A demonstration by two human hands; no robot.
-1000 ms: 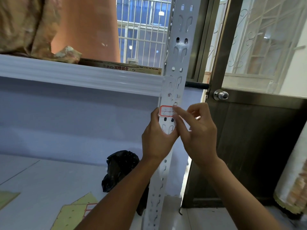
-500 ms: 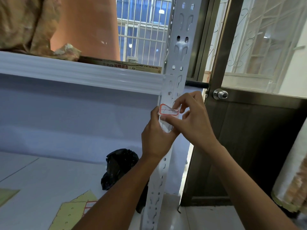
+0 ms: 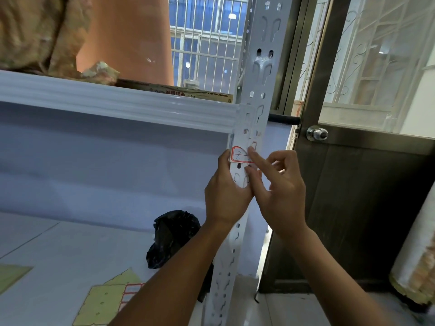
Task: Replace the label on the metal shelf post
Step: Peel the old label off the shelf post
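Observation:
A white label (image 3: 239,155) with a red border and a handwritten mark sits on the grey perforated metal shelf post (image 3: 263,74), just below the shelf beam. My left hand (image 3: 226,196) wraps round the post from the left, its thumb at the label's left edge. The straight index finger of my right hand (image 3: 282,194) presses the label's right part against the post, while its other fingers are loosely bent and hold nothing. The right end of the label is hidden under that finger.
A white shelf beam (image 3: 117,102) runs left from the post, with cardboard and an orange pot on it. On the lower shelf lie a yellow backing sheet (image 3: 103,302) with red-bordered labels (image 3: 131,292) and a black bag (image 3: 171,234). A dark door with a knob (image 3: 317,133) stands right.
Half a second ago my right hand pinched the label with curled fingers. Now its index finger is stretched out and presses the label onto the post. My left hand has stayed on the post.

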